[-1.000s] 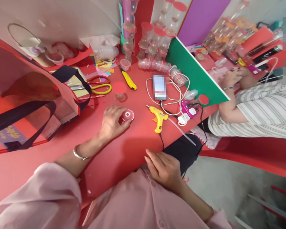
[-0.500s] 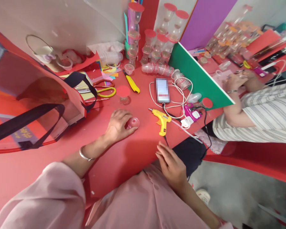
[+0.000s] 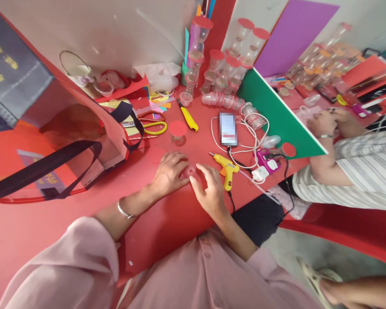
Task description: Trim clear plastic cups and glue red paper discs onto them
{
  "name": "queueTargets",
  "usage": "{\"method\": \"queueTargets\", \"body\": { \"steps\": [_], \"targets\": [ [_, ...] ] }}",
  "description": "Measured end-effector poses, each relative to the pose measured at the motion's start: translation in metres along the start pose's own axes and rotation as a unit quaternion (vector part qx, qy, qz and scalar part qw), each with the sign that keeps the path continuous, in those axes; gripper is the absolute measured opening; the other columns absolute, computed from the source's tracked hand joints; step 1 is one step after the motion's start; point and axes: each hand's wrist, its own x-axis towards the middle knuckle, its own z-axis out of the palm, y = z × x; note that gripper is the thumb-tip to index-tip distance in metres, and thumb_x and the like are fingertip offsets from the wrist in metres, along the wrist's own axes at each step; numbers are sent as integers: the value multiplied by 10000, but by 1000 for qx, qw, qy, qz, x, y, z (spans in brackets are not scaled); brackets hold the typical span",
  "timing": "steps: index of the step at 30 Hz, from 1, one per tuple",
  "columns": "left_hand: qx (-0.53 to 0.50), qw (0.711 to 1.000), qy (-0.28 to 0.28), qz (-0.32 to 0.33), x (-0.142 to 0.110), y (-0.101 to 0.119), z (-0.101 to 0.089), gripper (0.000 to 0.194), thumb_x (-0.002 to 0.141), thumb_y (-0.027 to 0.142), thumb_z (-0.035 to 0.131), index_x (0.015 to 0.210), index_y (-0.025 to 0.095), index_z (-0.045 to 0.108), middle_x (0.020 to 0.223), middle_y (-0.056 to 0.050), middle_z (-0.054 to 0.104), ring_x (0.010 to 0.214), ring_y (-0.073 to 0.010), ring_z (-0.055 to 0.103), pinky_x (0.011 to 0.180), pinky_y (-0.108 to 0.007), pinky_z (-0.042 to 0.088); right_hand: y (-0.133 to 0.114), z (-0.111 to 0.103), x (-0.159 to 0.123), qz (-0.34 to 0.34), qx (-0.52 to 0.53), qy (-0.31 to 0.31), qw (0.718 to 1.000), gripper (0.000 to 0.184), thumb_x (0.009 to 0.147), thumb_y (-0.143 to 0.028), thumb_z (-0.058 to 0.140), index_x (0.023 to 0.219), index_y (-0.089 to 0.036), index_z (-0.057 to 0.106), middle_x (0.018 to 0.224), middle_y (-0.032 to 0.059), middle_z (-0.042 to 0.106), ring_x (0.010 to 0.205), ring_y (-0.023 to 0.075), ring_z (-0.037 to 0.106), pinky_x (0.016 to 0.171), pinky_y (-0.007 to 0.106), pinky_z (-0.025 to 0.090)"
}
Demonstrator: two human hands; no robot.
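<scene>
A small clear plastic cup with a red disc (image 3: 189, 172) lies on the red table (image 3: 167, 214), and both my hands meet at it. My left hand (image 3: 170, 174) curls round the cup from the left and holds it down. From the right, my right hand (image 3: 209, 191) touches the cup with thumb and forefinger. A yellow glue gun (image 3: 227, 165) lies just right of my right hand. Another small cup topped by a red disc (image 3: 177, 132) stands a little beyond my left hand.
Red and yellow scissors (image 3: 151, 122) and a yellow knife (image 3: 189, 120) lie further back. A phone (image 3: 228, 128) with white cables, stacked clear cups (image 3: 223, 101) and a green board (image 3: 276, 111) are at right. A red bag (image 3: 83, 128) stands left. A person in stripes (image 3: 357, 167) works at right.
My right hand has come up from the table's near edge to the cup held by my left hand. The view has shifted, so everything sits further right.
</scene>
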Motion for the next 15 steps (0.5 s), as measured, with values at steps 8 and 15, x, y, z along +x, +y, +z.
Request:
{"method": "queueTargets", "body": {
  "steps": [8,15],
  "targets": [
    [36,999,-3,-16,-2,-2,1,349,827,462,774,1075,218,757,1378,-168,640,1373,-405,509,1145,-617,377,2,10,25,-23,-47,46,998,373,1055,-256,480,1410,-196,582,1295,152,698,1242,292,629,1094,502,516],
    [42,998,-4,-45,-1,0,4,420,795,379,797,1179,217,745,1442,-169,609,1431,-415,463,1164,-623,364,-10,40,86,-22,-176,-13,984,566,1008,-92,391,1541,-245,505,1569,138,503,1477,342,402,1170,561,407]
  ]
}}
